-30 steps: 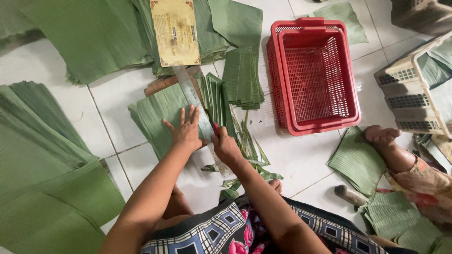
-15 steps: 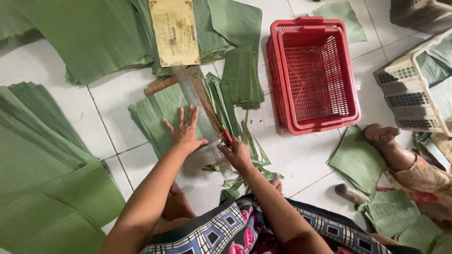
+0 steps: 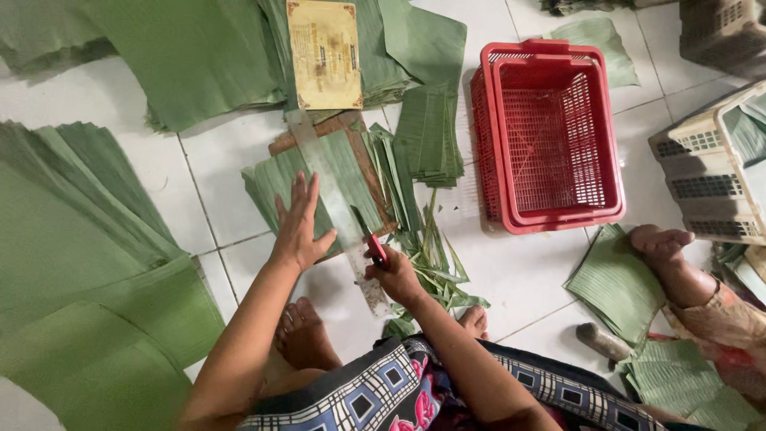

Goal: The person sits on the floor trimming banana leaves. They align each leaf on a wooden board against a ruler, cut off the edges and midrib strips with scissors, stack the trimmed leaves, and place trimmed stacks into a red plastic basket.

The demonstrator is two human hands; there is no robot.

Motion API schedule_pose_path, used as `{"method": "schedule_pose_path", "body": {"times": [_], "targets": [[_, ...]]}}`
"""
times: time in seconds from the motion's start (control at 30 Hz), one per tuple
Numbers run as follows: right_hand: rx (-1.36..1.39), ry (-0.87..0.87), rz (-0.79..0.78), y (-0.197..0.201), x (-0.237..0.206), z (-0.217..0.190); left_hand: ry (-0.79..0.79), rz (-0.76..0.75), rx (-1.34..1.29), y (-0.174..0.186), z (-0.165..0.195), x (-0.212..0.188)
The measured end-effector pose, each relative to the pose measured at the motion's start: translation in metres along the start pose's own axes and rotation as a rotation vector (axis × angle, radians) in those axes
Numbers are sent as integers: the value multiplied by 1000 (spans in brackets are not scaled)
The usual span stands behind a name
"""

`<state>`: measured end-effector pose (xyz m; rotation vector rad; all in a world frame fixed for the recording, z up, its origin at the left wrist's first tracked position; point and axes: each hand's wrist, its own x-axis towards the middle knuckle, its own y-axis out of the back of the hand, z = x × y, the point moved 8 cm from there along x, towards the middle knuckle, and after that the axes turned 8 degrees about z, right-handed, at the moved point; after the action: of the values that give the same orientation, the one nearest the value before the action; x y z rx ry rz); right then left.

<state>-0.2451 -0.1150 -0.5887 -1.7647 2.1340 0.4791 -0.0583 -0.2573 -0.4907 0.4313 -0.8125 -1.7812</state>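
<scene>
Leaves [image 3: 307,179] cut into rectangles sit in a small stack on the white tiled floor [image 3: 231,172] just ahead of us, partly over a brown wooden board [image 3: 363,160]. Across the stack we lay a long metal ruler [image 3: 331,199], running diagonally from the top of the stack toward our knees. Our left hand [image 3: 299,227] presses flat on the leaves just beside the ruler's left edge, fingers spread and straight, gripping nothing. Our right hand [image 3: 395,275] is curled tight around a red-handled cutter [image 3: 371,239], its dark blade pointing up along the ruler's right edge; whether the tip touches the leaves we cannot quite tell.

Right of the ruler, narrow green trimmings [image 3: 435,263] lie scattered and fanned on the tiles, touching the stack. Just above them rests a neat pile of narrow leaf strips [image 3: 431,136]. Beyond the stack a yellowish card [image 3: 323,52] lies on top of large spread leaves [image 3: 191,64]. More big leaves [image 3: 80,263] cover the floor to our left. To the right stands a red plastic basket [image 3: 550,136], and farther right a pale crate [image 3: 706,168] with leaves in it.

Near the lower right, another person's foot [image 3: 662,247] rests beside a further leaf pile [image 3: 614,283]. Our own feet [image 3: 299,331] show under our arms.
</scene>
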Motion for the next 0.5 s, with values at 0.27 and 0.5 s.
{"method": "schedule_pose_path", "body": {"times": [0.27,0.5], "targets": [[-144,-29,13,-11,-3,5,-14,-213,302,-27,-21,-14],[-134,-115,53,-13,-6,4,9,-258,250,-33,-30,-12]]}}
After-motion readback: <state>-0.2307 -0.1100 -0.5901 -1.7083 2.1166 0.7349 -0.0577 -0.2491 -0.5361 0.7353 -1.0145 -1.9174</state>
